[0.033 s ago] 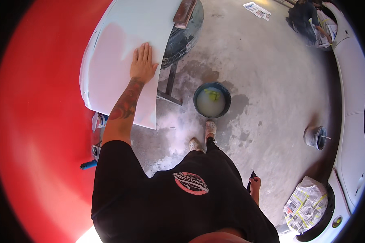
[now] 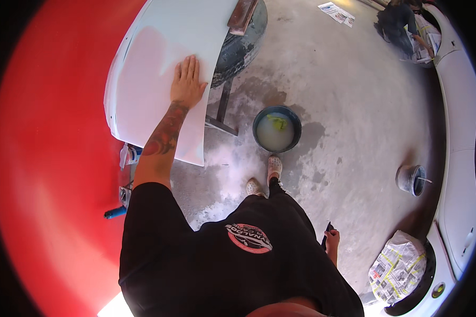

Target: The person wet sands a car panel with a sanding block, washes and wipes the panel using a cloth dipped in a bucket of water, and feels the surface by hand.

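Note:
My left hand [image 2: 188, 83] lies flat on a white car body panel [image 2: 143, 108] with pinkish patches, its fingers stretched out near the panel's right edge. Low on the right, my right hand [image 2: 332, 241] is closed around a thin dark object [image 2: 326, 235]. Its kind cannot be made out. A reddish-brown block [image 2: 241, 17] rests at the panel's upper right edge. Beneath that edge, a dark, smeared round support [image 2: 244, 50] shows on a metal stand [image 2: 221, 126].
A dark bucket [image 2: 256, 132] of cloudy water with a yellow-green cloth [image 2: 278, 122] stands by my feet. Red car bodywork [image 2: 53, 137] fills the left. At right are a smaller pail [image 2: 405, 179], a pale car body [image 2: 463, 95], a paper-covered wheel [image 2: 396, 267] and a crouching person [image 2: 395, 29].

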### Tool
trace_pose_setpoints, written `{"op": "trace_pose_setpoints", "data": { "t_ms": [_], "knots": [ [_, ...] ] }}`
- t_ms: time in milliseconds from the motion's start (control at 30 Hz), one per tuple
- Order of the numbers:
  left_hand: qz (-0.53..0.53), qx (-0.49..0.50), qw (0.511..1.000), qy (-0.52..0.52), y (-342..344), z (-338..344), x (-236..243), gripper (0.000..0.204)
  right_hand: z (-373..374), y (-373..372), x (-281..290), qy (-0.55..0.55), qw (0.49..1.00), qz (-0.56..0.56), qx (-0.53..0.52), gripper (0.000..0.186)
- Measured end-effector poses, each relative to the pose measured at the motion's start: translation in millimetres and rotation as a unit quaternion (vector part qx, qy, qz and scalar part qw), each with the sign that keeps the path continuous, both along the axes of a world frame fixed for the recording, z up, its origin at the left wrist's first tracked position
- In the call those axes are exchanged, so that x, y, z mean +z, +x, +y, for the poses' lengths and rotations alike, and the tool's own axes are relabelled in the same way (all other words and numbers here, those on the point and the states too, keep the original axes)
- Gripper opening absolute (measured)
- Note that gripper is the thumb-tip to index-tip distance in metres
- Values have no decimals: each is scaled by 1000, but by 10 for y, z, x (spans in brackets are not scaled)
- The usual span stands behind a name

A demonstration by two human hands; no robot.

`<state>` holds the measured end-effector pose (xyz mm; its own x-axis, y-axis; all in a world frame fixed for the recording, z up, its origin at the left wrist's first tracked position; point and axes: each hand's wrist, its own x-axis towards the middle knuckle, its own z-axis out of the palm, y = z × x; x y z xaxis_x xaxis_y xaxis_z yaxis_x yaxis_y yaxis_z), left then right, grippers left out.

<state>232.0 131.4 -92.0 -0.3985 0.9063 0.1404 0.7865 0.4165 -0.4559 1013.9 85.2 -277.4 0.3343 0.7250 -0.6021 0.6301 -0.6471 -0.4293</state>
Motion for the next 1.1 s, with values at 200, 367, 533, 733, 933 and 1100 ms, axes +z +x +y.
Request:
{"op": "trace_pose_setpoints", "data": {
  "t_ms": [200, 367, 533, 733, 933, 1100],
  "knots": [
    [-25, -2, 1000, 5, 220, -383, -123, 81, 172, 101, -42, 15, 999, 28, 10, 32],
    [-35, 7, 999, 7, 412, -693, -196, 81, 368, 86, -35, 9, 999, 42, -2, 32],
    [-47, -5, 999, -3, 599, -1002, -297, 80, 462, -30, 29, -17, 998, 47, 34, 36],
    [-61, -1, 998, -18, 860, -1360, -419, 81, 517, -46, 29, -17, 993, 57, 103, 36],
    [-86, 24, 995, -50, 1163, -1699, -540, 83, 668, -20, -49, -32, 990, 80, 114, 35],
    [-92, 54, 991, -82, 1443, -2001, -660, 85, 820, -181, 87, -30, 990, 45, 127, 34]
  ]
}}
